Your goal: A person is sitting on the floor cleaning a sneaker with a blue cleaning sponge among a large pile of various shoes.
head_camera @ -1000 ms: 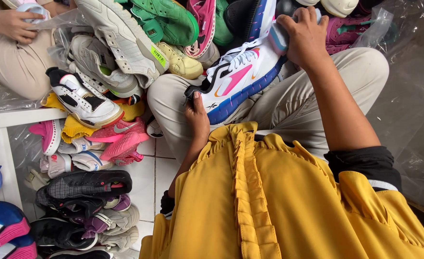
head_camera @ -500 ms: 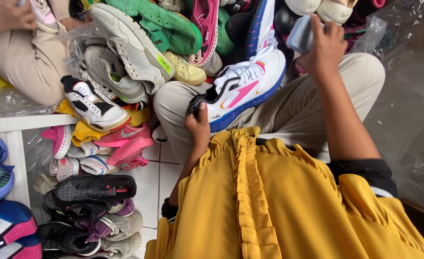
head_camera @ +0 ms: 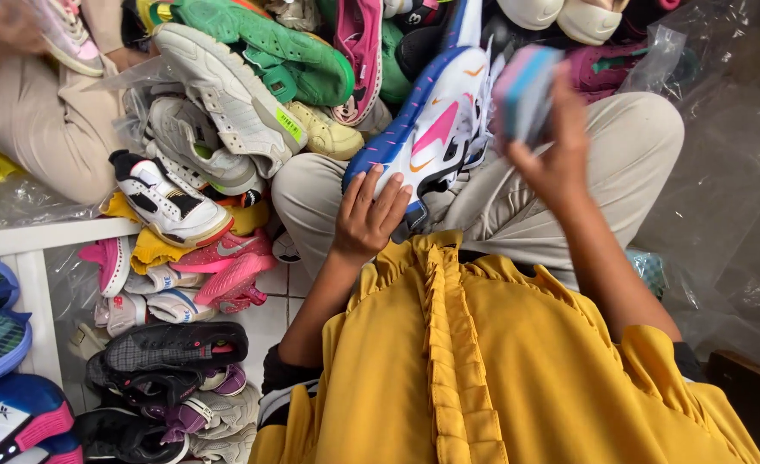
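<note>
Left hand (head_camera: 369, 215), fingers spread flat, propping the heel of a white sneaker with blue sole and pink marks (head_camera: 436, 129) at upper centre, resting on the lap. Right hand (head_camera: 552, 155) pinching a small blue-and-pink block (head_camera: 524, 90) (blurred, kind unclear) just beside the toe. Likely to slide off the knee under so light a hold, or to knock the heaped shoes (head_camera: 251, 77) behind it loose. White tiled floor (head_camera: 268, 318) at lower left, clear plastic sheeting (head_camera: 723, 198) at right, a seated person's beige-clad leg (head_camera: 36, 129) at upper left.
</note>
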